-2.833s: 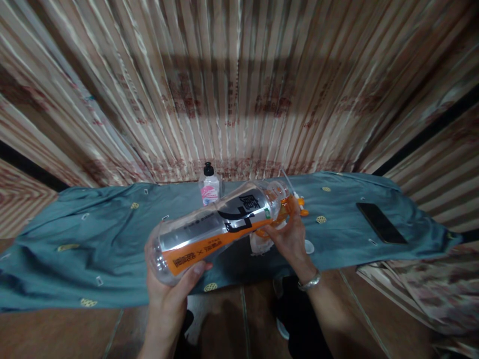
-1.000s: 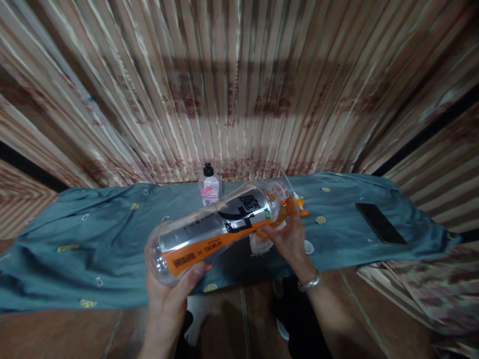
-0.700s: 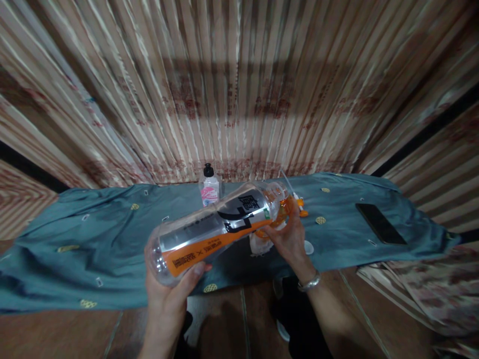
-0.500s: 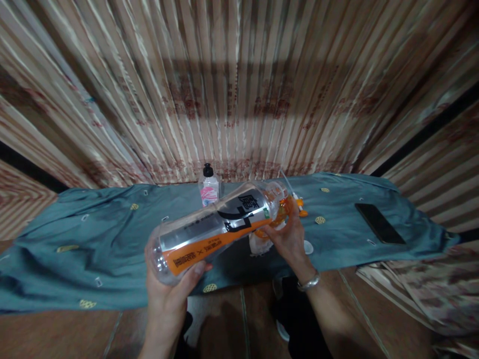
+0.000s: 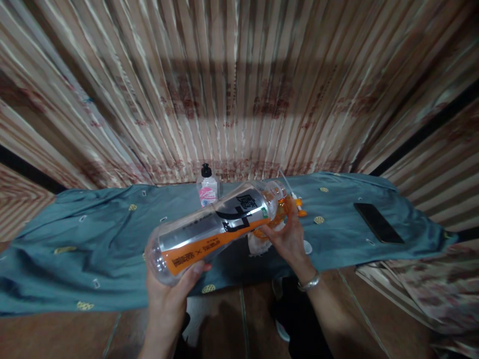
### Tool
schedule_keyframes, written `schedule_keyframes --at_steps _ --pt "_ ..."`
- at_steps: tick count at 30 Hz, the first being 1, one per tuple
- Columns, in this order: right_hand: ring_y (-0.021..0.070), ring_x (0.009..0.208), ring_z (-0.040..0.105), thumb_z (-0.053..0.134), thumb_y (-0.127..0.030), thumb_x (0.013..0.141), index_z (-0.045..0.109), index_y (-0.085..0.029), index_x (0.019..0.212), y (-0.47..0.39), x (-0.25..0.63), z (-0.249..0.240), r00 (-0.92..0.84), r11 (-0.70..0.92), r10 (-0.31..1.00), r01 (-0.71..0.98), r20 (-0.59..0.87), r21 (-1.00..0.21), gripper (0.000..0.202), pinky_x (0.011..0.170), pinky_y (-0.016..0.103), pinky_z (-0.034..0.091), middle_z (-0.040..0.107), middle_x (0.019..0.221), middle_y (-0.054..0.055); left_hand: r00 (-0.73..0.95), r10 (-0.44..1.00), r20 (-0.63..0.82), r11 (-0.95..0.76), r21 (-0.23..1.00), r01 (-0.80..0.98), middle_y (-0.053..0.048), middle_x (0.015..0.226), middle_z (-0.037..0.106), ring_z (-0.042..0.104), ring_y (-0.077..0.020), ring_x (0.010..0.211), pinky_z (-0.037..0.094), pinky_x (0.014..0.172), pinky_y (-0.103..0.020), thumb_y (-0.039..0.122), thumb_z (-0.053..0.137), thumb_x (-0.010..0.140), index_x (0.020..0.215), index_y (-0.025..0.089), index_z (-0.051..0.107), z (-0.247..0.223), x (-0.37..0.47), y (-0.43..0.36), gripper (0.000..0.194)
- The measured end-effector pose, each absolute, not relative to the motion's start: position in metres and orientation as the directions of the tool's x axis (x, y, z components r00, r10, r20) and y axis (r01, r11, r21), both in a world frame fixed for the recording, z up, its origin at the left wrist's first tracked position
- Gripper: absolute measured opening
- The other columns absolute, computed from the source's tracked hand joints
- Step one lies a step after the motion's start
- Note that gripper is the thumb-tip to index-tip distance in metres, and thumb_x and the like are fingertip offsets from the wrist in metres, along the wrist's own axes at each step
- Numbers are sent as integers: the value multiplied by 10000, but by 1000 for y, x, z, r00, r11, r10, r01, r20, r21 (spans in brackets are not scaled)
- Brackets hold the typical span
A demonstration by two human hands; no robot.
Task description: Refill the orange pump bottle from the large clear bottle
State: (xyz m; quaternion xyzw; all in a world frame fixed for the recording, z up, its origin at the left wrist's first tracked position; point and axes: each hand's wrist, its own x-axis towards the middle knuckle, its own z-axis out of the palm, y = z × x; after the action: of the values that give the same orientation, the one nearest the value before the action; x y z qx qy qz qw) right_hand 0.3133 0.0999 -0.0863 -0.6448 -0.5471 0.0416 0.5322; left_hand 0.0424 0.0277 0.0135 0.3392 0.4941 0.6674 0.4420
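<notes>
My left hand is wrapped round the base of a large clear plastic drink bottle with a silver and orange label. The bottle lies aslant, its uncapped neck toward the upper right. There my right hand is closed round a see-through orange bottle, just under the big bottle's mouth. Part of the orange bottle is hidden behind the hand and the neck. Beyond my right fingers lies an orange and white spray head with a thin tube. A crumpled white cloth or tissue sits below the orange bottle.
A clear bottle with a black cap and pink label stands at the back of the green cloth-covered table. A black phone lies at the right, and a small white disc beside my right wrist. Striped curtains hang behind.
Almost nothing differs. The view has shifted slightly, and both hands keep their holds with the large bottle at nearly the same tilt.
</notes>
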Motion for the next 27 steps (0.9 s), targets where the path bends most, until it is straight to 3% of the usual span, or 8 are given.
schedule_keyframes --at_steps 4,7,10,12,15,20,27 --pt "478 1479 739 945 -796 783 462 -166 1726 99 312 -86 390 176 758 650 523 -740 1233 1188 693 651 707 1641 294 -373 927 33 -122 968 -218 -95 1208 826 848 -285 884 721 638 -336 429 1113 681 1482 221 650 6 33 31 949" --pt "477 1493 729 950 -769 790 442 -170 1742 99 311 -87 394 180 758 640 520 -747 1234 1202 704 640 699 1651 292 -335 941 41 -117 971 -211 -86 1145 837 846 -299 841 723 624 -365 407 1143 616 1483 219 647 4 30 31 1016" --pt "490 1501 720 957 -772 778 437 -155 1748 100 311 -87 399 182 754 636 522 -750 1262 1217 723 624 694 1650 308 -380 925 24 -118 967 -225 -92 1218 830 842 -278 876 720 653 -349 426 1120 677 1440 224 678 7 34 29 905" --pt "493 1520 708 965 -771 769 447 -152 1746 100 310 -87 405 175 753 638 520 -750 1267 1236 726 610 677 1673 316 -378 926 16 -111 967 -230 -72 1156 833 828 -260 851 714 653 -338 440 1122 682 1399 212 689 9 38 28 868" --pt "500 1543 690 982 -772 753 452 -135 1747 100 311 -86 414 155 759 636 503 -756 1295 1252 723 597 644 1710 335 -362 932 9 -104 964 -246 -33 1059 838 811 -237 802 711 660 -333 432 1125 690 1436 217 685 11 41 29 892" --pt "481 1530 704 966 -804 772 436 -149 1768 99 311 -86 415 150 758 639 503 -754 1305 1237 693 616 660 1703 316 -338 941 23 -114 961 -253 -39 1151 853 829 -256 879 703 688 -342 393 1111 706 1482 259 700 9 38 34 888" --pt "468 1529 705 972 -788 781 479 -158 1745 98 312 -85 403 162 759 645 512 -747 1253 1241 679 616 689 1677 292 -318 948 5 -101 953 -286 -30 1065 849 826 -240 828 710 661 -327 369 1105 694 1464 246 709 9 40 36 874"
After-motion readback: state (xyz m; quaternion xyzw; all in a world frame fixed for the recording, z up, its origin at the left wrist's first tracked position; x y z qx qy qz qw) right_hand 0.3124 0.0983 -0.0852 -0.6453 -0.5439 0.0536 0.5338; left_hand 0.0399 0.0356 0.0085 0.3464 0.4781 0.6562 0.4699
